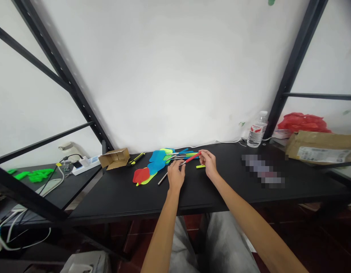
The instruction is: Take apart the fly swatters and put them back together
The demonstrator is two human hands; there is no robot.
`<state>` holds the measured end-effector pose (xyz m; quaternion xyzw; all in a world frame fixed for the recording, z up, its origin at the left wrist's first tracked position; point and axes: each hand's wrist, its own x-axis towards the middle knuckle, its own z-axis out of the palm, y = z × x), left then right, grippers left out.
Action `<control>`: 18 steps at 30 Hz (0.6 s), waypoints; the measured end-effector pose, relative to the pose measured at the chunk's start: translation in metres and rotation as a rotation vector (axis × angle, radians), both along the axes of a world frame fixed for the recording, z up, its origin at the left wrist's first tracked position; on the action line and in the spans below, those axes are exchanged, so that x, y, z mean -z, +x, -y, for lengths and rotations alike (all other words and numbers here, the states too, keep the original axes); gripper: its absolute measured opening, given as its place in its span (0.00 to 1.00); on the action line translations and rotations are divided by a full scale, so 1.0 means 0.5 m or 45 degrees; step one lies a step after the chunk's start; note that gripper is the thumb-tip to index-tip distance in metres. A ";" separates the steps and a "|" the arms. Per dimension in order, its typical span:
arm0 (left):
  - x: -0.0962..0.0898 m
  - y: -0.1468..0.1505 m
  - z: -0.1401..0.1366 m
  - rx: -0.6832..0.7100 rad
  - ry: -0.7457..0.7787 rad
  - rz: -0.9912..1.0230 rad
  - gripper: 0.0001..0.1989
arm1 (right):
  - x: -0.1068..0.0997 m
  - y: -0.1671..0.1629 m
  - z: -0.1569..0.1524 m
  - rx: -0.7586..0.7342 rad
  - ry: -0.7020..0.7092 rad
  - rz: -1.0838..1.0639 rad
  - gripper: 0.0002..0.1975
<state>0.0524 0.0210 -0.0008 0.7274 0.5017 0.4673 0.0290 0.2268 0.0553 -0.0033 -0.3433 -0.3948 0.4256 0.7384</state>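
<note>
My right hand [208, 163] pinches the far end of a red handle [192, 157] whose metal rod runs toward my left hand [176, 175]. The left fingers are closed around the rod, just above the black table. A silver rod [163, 179] sticks out below them to the left; whether it is the same rod is hidden by the hand. Beyond my hands lies a pile of fly swatters with blue heads [156, 167], a red head [141, 175] and yellow-green ones [149, 179]. A short yellow-green piece [200, 166] lies by my right wrist.
A small open cardboard box [115, 158] and a yellow-black tool [137, 159] sit to the left. At the back right stands a water bottle [257, 131], near a larger carton [323, 148] and red plastic bag [303, 122]. Black shelf posts [295, 57] flank the table.
</note>
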 end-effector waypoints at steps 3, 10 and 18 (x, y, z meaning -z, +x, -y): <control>0.001 0.000 -0.001 -0.010 -0.003 -0.006 0.10 | 0.000 -0.001 0.001 -0.017 -0.003 0.021 0.15; 0.010 -0.002 -0.009 -0.008 0.028 0.007 0.09 | -0.003 -0.005 0.007 -0.032 -0.025 0.053 0.15; 0.017 -0.002 -0.017 0.038 0.008 0.096 0.10 | 0.002 -0.008 0.006 -0.064 0.017 0.131 0.16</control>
